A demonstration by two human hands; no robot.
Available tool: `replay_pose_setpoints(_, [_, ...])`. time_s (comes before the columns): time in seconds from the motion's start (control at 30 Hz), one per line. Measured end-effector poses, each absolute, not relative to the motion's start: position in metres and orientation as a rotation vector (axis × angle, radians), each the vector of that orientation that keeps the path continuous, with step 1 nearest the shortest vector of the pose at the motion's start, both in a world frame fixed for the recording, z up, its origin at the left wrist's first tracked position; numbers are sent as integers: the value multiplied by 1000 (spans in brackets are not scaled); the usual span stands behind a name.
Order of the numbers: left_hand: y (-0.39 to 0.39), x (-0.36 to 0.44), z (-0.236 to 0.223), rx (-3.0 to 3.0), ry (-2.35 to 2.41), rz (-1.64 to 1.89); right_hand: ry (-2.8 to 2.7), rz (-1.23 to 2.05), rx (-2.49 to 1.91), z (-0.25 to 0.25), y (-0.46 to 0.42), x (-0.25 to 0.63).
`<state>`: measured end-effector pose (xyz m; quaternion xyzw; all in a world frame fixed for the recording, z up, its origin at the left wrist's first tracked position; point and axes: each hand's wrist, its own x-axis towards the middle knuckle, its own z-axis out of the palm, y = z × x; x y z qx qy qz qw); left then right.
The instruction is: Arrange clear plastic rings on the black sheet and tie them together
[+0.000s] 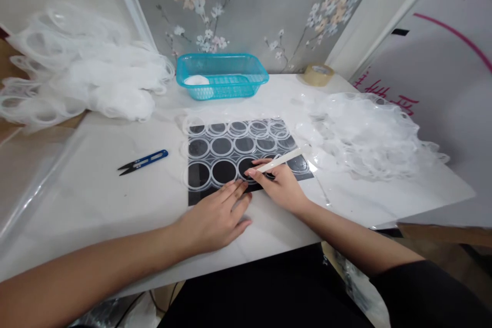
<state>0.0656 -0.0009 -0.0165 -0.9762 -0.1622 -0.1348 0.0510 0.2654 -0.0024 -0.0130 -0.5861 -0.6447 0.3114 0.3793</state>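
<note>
A black sheet lies on the white table, covered by a clear layer with rows of white-edged rings. My left hand rests palm down at the sheet's near edge, fingers stretched out and holding nothing. In my right hand is a slim, flat white stick, pinched between thumb and fingers. Its lower end is close to a ring in the front row, near my left fingertips; whether the tip touches the sheet is unclear. The right hand covers part of the front row.
Blue thread snips lie left of the sheet. Behind it stands a turquoise basket with a white round thing inside. Piles of clear ring-cut film rise at left and right. A tape roll sits by the wall.
</note>
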Motion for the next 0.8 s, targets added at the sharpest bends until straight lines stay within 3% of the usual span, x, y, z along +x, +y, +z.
replay_pose_setpoints(0.17, [-1,65,-17,-3034,-516,-405,-1726,703,-1433,-16,-6,265])
replay_pose_setpoints(0.4, [1,65,-13,-3168,-603,-410,-2248,397,-1149,-21,-10,267])
replay_pose_setpoints(0.53, [2,62,-14,-3171,-625,-416,-1522,453,-1499,1,28,304])
replay_pose_setpoints(0.63, [2,59,-16,-3150,-585,-454,-1187,394,-1521,20,45,335])
replay_pose_setpoints(0.8, [-2,58,-15,-3054,-433,-498,-1001,817,-1403,14,22,337])
